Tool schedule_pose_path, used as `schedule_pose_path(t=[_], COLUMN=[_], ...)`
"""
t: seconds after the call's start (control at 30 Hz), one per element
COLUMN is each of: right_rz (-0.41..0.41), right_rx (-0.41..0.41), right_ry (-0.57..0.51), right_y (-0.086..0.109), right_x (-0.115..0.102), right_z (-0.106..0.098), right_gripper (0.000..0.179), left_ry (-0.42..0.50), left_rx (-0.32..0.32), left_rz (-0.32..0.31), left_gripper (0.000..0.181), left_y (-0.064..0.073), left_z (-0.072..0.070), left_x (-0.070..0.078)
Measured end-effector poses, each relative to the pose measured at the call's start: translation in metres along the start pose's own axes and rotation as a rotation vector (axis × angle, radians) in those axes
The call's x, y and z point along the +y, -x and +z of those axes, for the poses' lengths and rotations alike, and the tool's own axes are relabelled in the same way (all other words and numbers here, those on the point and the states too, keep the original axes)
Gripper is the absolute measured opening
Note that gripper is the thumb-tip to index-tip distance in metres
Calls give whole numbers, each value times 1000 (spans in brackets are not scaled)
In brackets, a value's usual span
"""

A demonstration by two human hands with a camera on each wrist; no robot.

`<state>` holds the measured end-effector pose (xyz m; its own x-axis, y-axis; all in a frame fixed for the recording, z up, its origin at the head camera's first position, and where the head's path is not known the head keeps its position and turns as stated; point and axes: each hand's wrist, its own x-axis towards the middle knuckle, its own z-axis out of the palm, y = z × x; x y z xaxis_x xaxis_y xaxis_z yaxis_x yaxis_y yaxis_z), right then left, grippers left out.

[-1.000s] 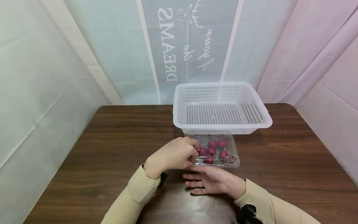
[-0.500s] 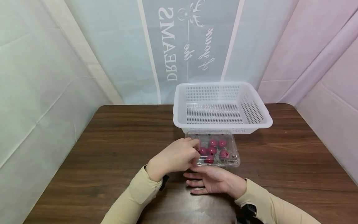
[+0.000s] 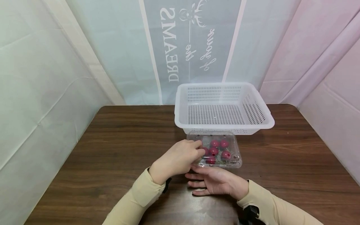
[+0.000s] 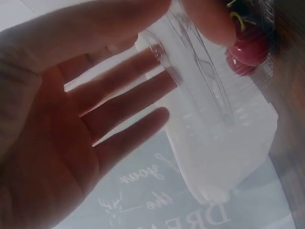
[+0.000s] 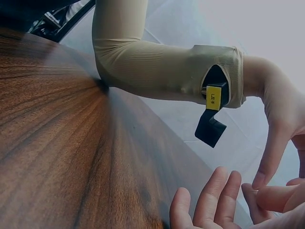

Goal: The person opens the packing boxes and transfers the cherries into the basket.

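Observation:
A clear plastic clamshell box (image 3: 235, 162) with several red cherries (image 3: 213, 151) lies in front of the basket, its lid down. My left hand (image 3: 180, 157) curls over its left end, thumb at the front edge and fingertips on the lid. In the left wrist view, my left hand's fingers (image 4: 128, 102) reach against the plastic edge, and cherries (image 4: 250, 47) hang beyond it. My right hand (image 3: 217, 182) grips the front edge between thumb and index finger; its other fingers are stretched out. The right wrist view shows both thumbs meeting at that spot, the box itself hidden.
A white perforated basket (image 3: 265, 125) stands right behind the box. The brown wooden table (image 3: 121, 140) carries everything, with a curtain (image 3: 135, 53) at the back and pale cloth (image 3: 36, 93) on both sides. Each wrist wears a small black device (image 5: 217, 102).
My left hand has shifted slightly right and its wrist has turned a little. My right hand and the box have hardly moved.

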<state>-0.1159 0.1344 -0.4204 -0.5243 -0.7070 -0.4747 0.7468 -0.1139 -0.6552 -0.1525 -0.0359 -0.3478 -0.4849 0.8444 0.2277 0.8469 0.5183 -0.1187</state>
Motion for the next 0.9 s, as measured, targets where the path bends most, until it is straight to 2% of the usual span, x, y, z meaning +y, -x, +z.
schedule_pose_path(t=[0.2,0.57,0.9], right_rz=[0,2,8], right_rx=[6,15,7], right_ry=[0,-7,-8], right_y=[0,1,1], right_x=[0,-1,-1], right_z=[0,2,2], right_gripper=[19,23,24], left_ry=[-31,-62,-53], left_rx=[9,102,75], left_rz=[-10,19,3], left_gripper=[22,24,23], left_y=[0,1,1], left_z=[2,5,5], left_x=[2,3,3])
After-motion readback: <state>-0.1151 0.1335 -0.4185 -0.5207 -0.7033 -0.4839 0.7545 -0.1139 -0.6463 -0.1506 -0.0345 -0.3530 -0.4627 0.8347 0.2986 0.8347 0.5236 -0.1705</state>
